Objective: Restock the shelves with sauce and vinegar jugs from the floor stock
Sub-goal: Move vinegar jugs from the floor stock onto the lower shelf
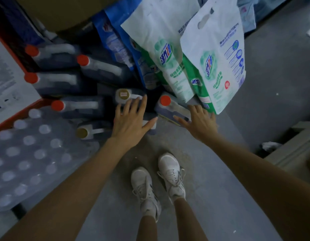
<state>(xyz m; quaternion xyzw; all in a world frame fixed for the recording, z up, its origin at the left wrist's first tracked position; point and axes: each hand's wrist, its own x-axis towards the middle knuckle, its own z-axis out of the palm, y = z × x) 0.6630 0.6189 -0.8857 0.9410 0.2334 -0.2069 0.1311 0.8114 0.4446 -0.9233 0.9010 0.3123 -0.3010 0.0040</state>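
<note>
Seven dark jugs are visible, all among the floor stock; none is lifted and no shelf is in view.

- Near gold-capped jug (122,95): centre of the group. The left hand (131,119) lies over its body with fingers straight and spread, gripping nothing; whether the palm actually touches cannot be told.
- Near red-capped jug (165,100): just beside the first, at the foot of the detergent bags. The right hand (200,123) reaches over its pale handle with fingers apart and not closed on it.
- Second gold-capped jug (82,132): left of the left wrist, untouched.
- Rear red-capped jugs (83,60): four, packed close together further back and to the left, untouched.

Surroundings:
- Detergent bags (218,63): white and green, leaning behind the near jugs, with blue bags (114,42) behind them.
- Shrink-wrapped pack of white-capped bottles (29,153): lower left.
- Red-edged carton (10,79): far left.
- Cardboard box (55,11): overhanging at the top.
- Grey floor (255,105): the person's white sneakers (170,173) stand on it, facing the stock.

Progress, as a judgement: this is the pick-up step, with both hands placed for one jug each and no grip made. How many jugs are already shelved cannot be told. At least seven remain, so grasping, lifting, carrying and shelving are all left to do.
</note>
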